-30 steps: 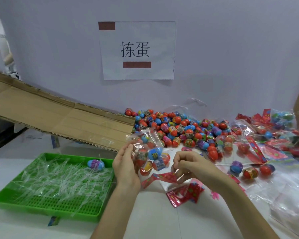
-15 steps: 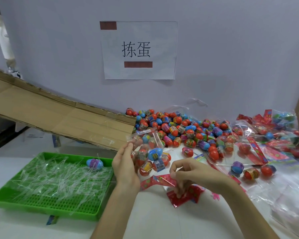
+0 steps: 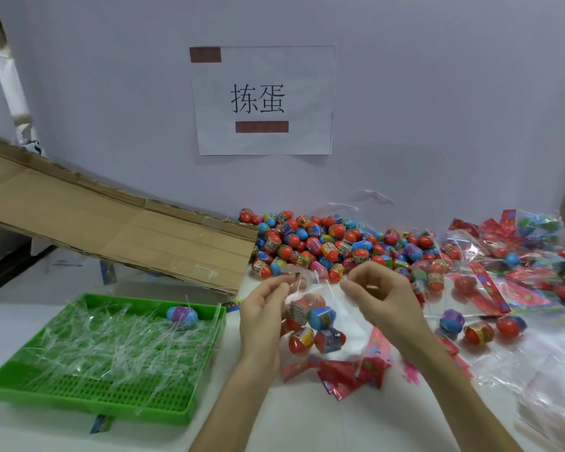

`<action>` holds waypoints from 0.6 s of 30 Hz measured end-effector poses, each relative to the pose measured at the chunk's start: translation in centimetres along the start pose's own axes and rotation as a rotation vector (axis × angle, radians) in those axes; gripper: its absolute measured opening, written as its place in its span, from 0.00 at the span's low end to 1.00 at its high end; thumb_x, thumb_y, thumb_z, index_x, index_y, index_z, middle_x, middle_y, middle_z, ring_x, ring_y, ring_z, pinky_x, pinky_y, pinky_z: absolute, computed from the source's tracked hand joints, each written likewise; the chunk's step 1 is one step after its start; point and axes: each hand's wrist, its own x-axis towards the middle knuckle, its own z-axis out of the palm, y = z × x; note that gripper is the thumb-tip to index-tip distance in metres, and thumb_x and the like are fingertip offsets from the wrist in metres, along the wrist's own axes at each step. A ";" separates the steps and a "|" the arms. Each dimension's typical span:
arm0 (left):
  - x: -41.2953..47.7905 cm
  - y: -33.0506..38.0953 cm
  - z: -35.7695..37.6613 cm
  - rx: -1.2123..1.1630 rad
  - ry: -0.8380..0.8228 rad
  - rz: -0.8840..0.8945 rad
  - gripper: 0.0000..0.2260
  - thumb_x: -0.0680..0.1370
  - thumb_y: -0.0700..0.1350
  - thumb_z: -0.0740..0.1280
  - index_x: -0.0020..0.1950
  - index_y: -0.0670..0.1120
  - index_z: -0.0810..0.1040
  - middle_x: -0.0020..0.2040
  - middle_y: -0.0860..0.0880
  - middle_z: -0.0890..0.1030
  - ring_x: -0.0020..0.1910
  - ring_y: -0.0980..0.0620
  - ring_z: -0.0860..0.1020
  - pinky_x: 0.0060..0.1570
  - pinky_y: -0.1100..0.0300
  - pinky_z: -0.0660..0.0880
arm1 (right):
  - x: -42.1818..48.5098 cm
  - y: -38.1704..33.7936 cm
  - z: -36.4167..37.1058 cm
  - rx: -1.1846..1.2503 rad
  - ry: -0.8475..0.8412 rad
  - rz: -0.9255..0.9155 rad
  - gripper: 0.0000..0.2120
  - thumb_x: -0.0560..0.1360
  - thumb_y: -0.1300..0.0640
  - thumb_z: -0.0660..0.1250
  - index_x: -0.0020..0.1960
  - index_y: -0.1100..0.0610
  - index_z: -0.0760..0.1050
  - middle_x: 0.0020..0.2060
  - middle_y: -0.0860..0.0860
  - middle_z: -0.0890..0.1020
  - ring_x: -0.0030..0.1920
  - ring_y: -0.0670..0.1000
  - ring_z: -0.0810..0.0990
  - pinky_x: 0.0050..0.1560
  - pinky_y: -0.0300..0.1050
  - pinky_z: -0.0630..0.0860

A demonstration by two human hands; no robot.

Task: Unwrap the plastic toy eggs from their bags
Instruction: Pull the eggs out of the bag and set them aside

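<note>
Fingers (image 3: 281, 283) of left hand (image 3: 261, 311) and right hand (image 3: 384, 296) pinched the bag (image 3: 343, 306) mouth, held above the counter (image 3: 340, 425) with eggs (image 3: 320, 318) inside; a hard tug might split it and scatter them.

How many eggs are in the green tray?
1: an egg at the tray's far right corner, on the plastic strips; the strips may hide others.
</note>
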 end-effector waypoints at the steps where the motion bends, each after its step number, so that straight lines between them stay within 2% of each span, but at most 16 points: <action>1: -0.2 0.0 0.2 0.037 -0.040 0.000 0.10 0.83 0.38 0.66 0.49 0.48 0.85 0.44 0.46 0.88 0.38 0.52 0.85 0.32 0.61 0.79 | -0.2 -0.2 0.4 -0.018 0.074 -0.076 0.05 0.76 0.55 0.74 0.43 0.47 0.80 0.35 0.47 0.81 0.33 0.47 0.78 0.34 0.39 0.78; 3: -0.6 -0.2 0.3 0.093 -0.129 0.017 0.09 0.83 0.38 0.65 0.53 0.48 0.85 0.45 0.47 0.88 0.40 0.49 0.87 0.31 0.62 0.79 | -0.5 -0.6 1.3 -0.134 0.152 -0.213 0.06 0.75 0.60 0.74 0.46 0.49 0.81 0.37 0.45 0.82 0.37 0.50 0.80 0.36 0.44 0.81; 6: -0.9 -0.3 0.3 0.155 -0.220 0.084 0.09 0.83 0.39 0.66 0.57 0.48 0.85 0.48 0.47 0.88 0.47 0.46 0.87 0.37 0.61 0.81 | -1.0 -1.1 2.5 -0.266 0.185 -0.357 0.10 0.74 0.62 0.75 0.48 0.49 0.80 0.41 0.41 0.81 0.38 0.48 0.80 0.35 0.41 0.78; 10: -1.0 -0.7 0.3 0.258 -0.214 0.207 0.11 0.82 0.39 0.68 0.53 0.54 0.87 0.41 0.48 0.87 0.45 0.49 0.87 0.42 0.58 0.82 | -1.3 -1.3 3.3 -0.257 0.149 -0.354 0.11 0.74 0.60 0.76 0.52 0.47 0.81 0.43 0.38 0.80 0.40 0.46 0.81 0.36 0.31 0.75; 15: -1.2 -0.7 0.5 0.396 -0.219 0.377 0.13 0.82 0.37 0.67 0.54 0.55 0.86 0.47 0.54 0.87 0.49 0.52 0.86 0.44 0.60 0.83 | -1.2 -1.1 3.0 -0.267 0.142 -0.320 0.09 0.75 0.60 0.76 0.53 0.50 0.82 0.42 0.42 0.81 0.39 0.47 0.80 0.35 0.30 0.73; 18: -1.6 -0.5 0.5 0.467 -0.230 0.459 0.15 0.82 0.36 0.67 0.53 0.57 0.85 0.47 0.58 0.86 0.50 0.56 0.85 0.46 0.62 0.83 | -1.1 -0.9 3.0 -0.278 0.143 -0.327 0.08 0.74 0.61 0.76 0.52 0.53 0.83 0.43 0.42 0.82 0.39 0.46 0.81 0.34 0.31 0.73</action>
